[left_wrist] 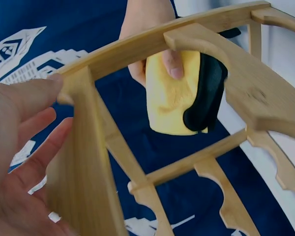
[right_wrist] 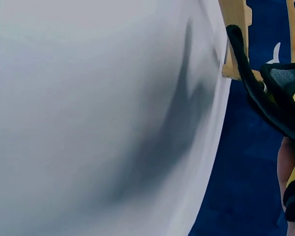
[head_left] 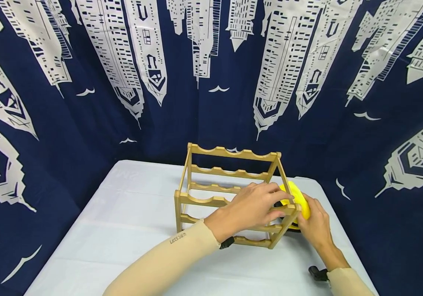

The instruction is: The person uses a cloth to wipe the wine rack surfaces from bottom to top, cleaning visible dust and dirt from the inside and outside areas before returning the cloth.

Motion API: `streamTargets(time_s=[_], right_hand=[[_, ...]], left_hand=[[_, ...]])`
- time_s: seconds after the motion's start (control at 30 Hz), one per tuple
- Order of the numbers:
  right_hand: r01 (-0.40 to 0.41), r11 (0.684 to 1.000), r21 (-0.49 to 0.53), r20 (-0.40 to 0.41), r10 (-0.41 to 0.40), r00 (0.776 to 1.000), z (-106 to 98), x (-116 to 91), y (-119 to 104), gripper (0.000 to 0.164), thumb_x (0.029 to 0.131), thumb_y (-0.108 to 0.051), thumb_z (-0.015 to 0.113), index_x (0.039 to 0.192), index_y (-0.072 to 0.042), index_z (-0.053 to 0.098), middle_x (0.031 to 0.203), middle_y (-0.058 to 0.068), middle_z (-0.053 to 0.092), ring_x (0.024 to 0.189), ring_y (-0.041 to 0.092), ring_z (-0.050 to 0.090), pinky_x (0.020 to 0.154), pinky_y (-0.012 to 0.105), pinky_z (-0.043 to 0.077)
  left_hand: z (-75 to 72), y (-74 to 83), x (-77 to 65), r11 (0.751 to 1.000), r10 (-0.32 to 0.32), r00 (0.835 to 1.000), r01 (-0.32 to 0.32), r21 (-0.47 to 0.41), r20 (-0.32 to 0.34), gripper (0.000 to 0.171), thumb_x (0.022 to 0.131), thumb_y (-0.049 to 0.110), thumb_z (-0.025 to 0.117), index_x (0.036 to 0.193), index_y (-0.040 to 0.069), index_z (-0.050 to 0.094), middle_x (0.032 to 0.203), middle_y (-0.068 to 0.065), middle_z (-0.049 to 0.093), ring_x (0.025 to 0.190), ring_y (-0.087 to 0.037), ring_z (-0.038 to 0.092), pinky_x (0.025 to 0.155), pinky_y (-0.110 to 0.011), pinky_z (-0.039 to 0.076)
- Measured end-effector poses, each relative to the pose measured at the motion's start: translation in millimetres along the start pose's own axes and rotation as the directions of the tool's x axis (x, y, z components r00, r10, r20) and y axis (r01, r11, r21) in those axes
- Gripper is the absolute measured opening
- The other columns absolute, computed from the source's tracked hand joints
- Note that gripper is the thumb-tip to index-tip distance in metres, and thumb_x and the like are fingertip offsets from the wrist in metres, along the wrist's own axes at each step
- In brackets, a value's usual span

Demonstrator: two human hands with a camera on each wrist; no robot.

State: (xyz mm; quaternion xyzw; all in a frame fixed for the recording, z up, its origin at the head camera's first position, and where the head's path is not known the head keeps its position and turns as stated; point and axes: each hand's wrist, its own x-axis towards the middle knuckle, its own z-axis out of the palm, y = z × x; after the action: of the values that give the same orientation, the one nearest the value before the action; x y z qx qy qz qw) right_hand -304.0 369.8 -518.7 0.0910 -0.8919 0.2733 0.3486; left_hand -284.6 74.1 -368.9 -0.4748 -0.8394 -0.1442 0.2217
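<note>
A light wooden rack [head_left: 246, 154] with scalloped rails stands on the table. My left hand [head_left: 252, 205] is over its near right top corner, fingers loosely spread. In the left wrist view, the thumb tip is right at the end of the top rail [left_wrist: 128, 50], with the other fingers beside the post. Just beyond the rack's right side, my right hand [head_left: 317, 222] holds a soft yellow item with black trim [head_left: 302, 201], its thumb on the yellow face. The right wrist view shows the item's black edge [right_wrist: 250, 83] close by the rack; what kind of item it is, I cannot tell.
The white-covered table [head_left: 122, 213] extends to the left and in front of the rack. Behind it hangs a dark blue curtain [head_left: 196, 115] printed with white buildings and birds. Small black devices [head_left: 318, 273] sit at both wrists.
</note>
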Motion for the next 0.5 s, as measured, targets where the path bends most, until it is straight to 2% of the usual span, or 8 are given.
streamTargets(time_s=[0.07, 0.17, 0.3, 0.4, 0.5], right_hand=[[-0.018, 1.0, 0.006, -0.002, 0.018, 1.0, 1.3, -2.2, -1.6, 0.061, 0.09, 0.013, 0.083, 0.149, 0.004, 0.071, 0.12, 0.029, 0.077, 0.095, 0.044, 0.073, 0.086, 0.009, 0.038], [-0.056, 0.998, 0.007, 0.011, 0.056, 0.998, 2.8, -4.9, -4.2, 0.061, 0.091, 0.012, 0.082, 0.151, 0.004, 0.069, 0.126, 0.029, 0.077, 0.101, 0.046, 0.074, 0.089, 0.004, 0.035], [-0.12, 0.993, 0.01, 0.016, 0.12, 0.993, 4.1, -7.2, -8.9, 0.062, 0.093, 0.011, 0.08, 0.154, 0.004, 0.068, 0.133, 0.03, 0.076, 0.107, 0.047, 0.075, 0.091, 0.006, 0.035], [-0.169, 0.985, 0.016, 0.002, 0.169, 0.986, 4.3, -8.8, -12.7, 0.059, 0.096, 0.007, 0.08, 0.154, 0.004, 0.067, 0.136, 0.03, 0.075, 0.108, 0.047, 0.074, 0.09, 0.009, 0.037], [-0.206, 0.978, 0.03, -0.02, 0.207, 0.978, 3.5, -10.2, -16.6, 0.055, 0.1, 0.001, 0.082, 0.153, 0.005, 0.067, 0.137, 0.031, 0.076, 0.107, 0.046, 0.073, 0.087, 0.009, 0.037]], left_hand=[[5.4, 2.0, 6.6, 1.0, 0.006, 0.999, -0.006, 0.019, 0.039, 0.041, 0.11, 0.04, 0.084, 0.149, 0.027, 0.08, 0.13, 0.008, 0.082, 0.103, -0.005, 0.078, 0.082, -0.014, 0.06], [10.7, 4.6, 12.3, 1.0, -0.003, 0.996, 0.003, -0.006, 0.091, 0.038, 0.112, 0.032, 0.083, 0.15, 0.027, 0.08, 0.136, 0.01, 0.083, 0.113, -0.004, 0.08, 0.088, -0.011, 0.061], [13.1, 6.3, 13.0, 0.999, -0.009, 0.993, 0.013, -0.031, 0.117, 0.036, 0.114, 0.024, 0.079, 0.151, 0.026, 0.08, 0.144, 0.012, 0.082, 0.123, -0.004, 0.08, 0.094, -0.011, 0.063], [12.5, 5.4, 9.8, 0.999, -0.015, 0.993, 0.02, -0.044, 0.118, 0.036, 0.114, 0.024, 0.079, 0.15, 0.027, 0.08, 0.147, 0.014, 0.08, 0.121, -0.003, 0.08, 0.09, -0.01, 0.062], [9.6, 2.2, 4.5, 0.997, -0.029, 0.994, 0.037, -0.074, 0.107, 0.037, 0.112, 0.022, 0.081, 0.148, 0.03, 0.082, 0.142, 0.017, 0.082, 0.105, 0.0, 0.078, 0.079, -0.009, 0.057]])
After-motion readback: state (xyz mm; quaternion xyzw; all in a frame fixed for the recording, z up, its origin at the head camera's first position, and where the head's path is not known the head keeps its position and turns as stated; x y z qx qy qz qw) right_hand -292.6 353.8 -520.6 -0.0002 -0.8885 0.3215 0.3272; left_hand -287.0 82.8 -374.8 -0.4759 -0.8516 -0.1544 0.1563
